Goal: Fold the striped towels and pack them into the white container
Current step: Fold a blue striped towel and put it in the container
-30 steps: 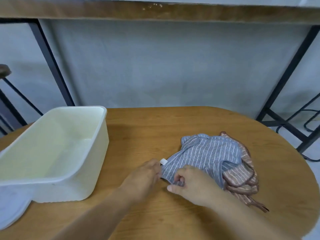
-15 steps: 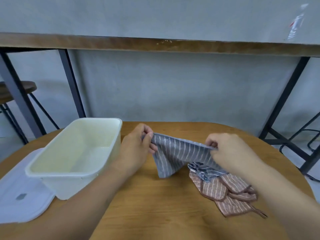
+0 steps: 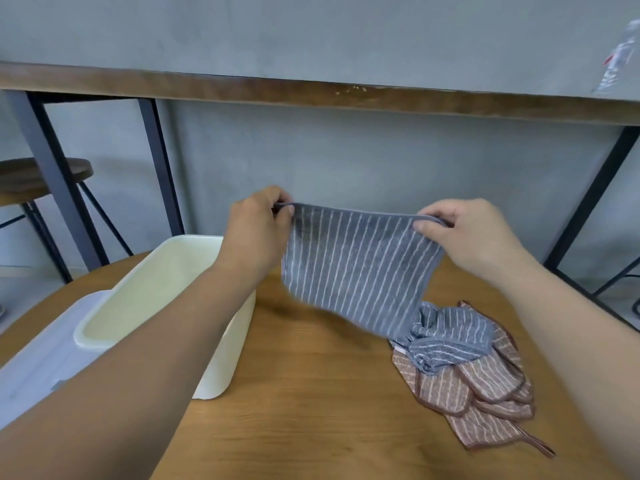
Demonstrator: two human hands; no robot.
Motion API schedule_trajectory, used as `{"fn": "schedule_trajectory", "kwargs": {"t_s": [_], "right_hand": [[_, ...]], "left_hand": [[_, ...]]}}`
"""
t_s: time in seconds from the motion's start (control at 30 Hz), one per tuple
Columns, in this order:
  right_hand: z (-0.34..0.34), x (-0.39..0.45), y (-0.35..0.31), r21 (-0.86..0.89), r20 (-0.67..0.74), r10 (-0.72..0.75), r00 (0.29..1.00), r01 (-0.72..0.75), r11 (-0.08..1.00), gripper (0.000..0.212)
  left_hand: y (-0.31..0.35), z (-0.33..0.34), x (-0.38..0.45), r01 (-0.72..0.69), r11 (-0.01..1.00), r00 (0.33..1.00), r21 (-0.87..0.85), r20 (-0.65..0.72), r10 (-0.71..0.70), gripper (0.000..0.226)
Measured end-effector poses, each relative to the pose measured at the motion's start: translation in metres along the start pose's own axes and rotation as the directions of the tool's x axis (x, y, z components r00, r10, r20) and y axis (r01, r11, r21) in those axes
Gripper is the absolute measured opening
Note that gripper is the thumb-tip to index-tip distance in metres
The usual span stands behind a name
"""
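Note:
A grey-blue striped towel (image 3: 356, 268) hangs spread out in the air above the table. My left hand (image 3: 258, 230) pinches its top left corner and my right hand (image 3: 464, 233) pinches its top right corner. Its lower right corner reaches the pile below. There a second grey-blue striped towel (image 3: 446, 336) lies crumpled on top of brown striped towels (image 3: 485, 403). The white container (image 3: 152, 303) stands open to the left with nothing inside, partly behind my left forearm.
The round wooden table (image 3: 311, 393) holds everything. A translucent lid (image 3: 38, 362) lies left of the container. A wooden shelf on black metal legs (image 3: 311, 91) runs along the grey wall behind. A dark stool (image 3: 41, 178) stands at far left.
Both hands lifted the grey-blue towel off the pile, moved apart and stretched it flat in the air. The view tilted up.

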State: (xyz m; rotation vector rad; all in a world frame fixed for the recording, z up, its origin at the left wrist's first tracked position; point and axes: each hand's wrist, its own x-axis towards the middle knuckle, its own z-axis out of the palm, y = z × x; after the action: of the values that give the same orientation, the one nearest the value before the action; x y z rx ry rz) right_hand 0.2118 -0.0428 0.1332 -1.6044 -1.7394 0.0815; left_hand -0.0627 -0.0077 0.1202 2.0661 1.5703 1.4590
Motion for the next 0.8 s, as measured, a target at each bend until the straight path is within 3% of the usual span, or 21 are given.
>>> {"fn": "schedule_trajectory", "kwargs": {"t_s": [0.1,0.2,0.27,0.37,0.47,0.57,0.63,0.73,0.8], "right_hand": [[-0.001,-0.029,-0.003,0.04,0.028,-0.046,0.999,0.045,0.998,0.006],[0.022,-0.074,0.013,-0.024,0.313,0.012,0.95,-0.005,1.0,0.012],[0.046,-0.107,0.028,-0.07,0.493,0.089,0.865,-0.063,0.996,0.011],[0.08,-0.145,0.053,-0.162,0.636,0.077,0.768,0.035,0.986,0.008],[0.091,-0.163,0.058,-0.142,0.736,0.025,0.676,0.118,0.983,0.01],[0.087,-0.168,0.051,-0.08,0.798,0.009,0.602,0.091,0.993,0.012],[0.088,-0.162,0.051,-0.06,0.793,0.043,0.608,0.008,0.998,0.01],[0.098,-0.14,0.059,-0.073,0.664,0.138,0.735,-0.119,0.99,0.007],[0.106,-0.119,0.063,-0.066,0.562,0.182,0.807,-0.175,0.982,0.009]], "left_hand": [[-0.001,-0.014,-0.03,-0.162,0.984,0.987,0.075,-0.011,0.163,0.01],[-0.032,-0.009,-0.085,-0.236,0.961,0.957,0.145,0.206,0.204,0.008],[-0.058,-0.002,-0.122,-0.234,0.952,0.903,0.199,0.407,0.137,0.009],[-0.083,0.002,-0.159,-0.199,0.935,0.783,0.294,0.621,-0.028,0.016],[-0.091,-0.005,-0.173,-0.154,0.922,0.672,0.355,0.722,-0.165,0.02],[-0.091,-0.015,-0.174,-0.041,0.913,0.568,0.406,0.761,-0.313,0.013],[-0.089,-0.012,-0.167,0.007,0.905,0.584,0.426,0.732,-0.349,0.017],[-0.091,0.012,-0.15,0.111,0.885,0.705,0.452,0.591,-0.391,0.035],[-0.099,0.036,-0.134,0.114,0.85,0.775,0.515,0.489,-0.4,0.032]]}}
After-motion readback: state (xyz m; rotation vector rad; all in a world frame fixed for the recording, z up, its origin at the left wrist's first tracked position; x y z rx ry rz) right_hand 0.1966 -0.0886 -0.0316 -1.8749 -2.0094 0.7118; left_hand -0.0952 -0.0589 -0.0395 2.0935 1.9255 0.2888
